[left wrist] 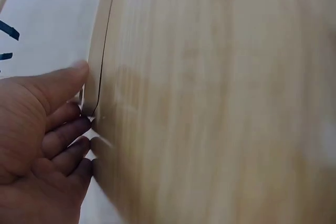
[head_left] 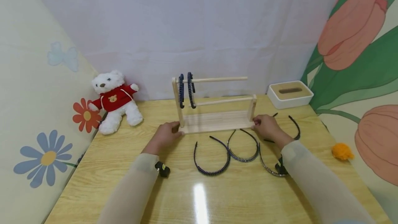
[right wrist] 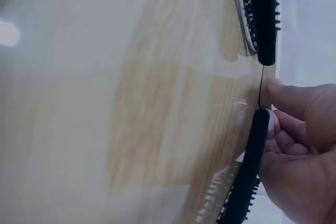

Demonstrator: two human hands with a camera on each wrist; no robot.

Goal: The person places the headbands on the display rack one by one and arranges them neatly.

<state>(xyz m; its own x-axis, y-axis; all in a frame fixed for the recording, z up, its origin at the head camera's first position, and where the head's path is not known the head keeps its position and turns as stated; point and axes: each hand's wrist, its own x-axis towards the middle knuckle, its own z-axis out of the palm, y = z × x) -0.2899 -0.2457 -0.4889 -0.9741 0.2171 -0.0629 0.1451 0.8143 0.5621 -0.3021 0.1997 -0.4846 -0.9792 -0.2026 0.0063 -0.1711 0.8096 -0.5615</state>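
Observation:
A wooden two-rod display rack stands on the table, with two dark toothed headbands hanging at the left end of its upper rod. My left hand holds the left end of the rack's base, thumb on top and fingers curled against the end, as the left wrist view shows at the base edge. At the base's opposite end, my right hand grips the corner between thumb and curled fingers. In the right wrist view, the black tips of a headband overlap that corner.
Several headbands lie before the rack, including a dark one and a middle one. Another headband is by my right hand. A white teddy bear sits left; a tissue box and an orange fuzzy ball are right.

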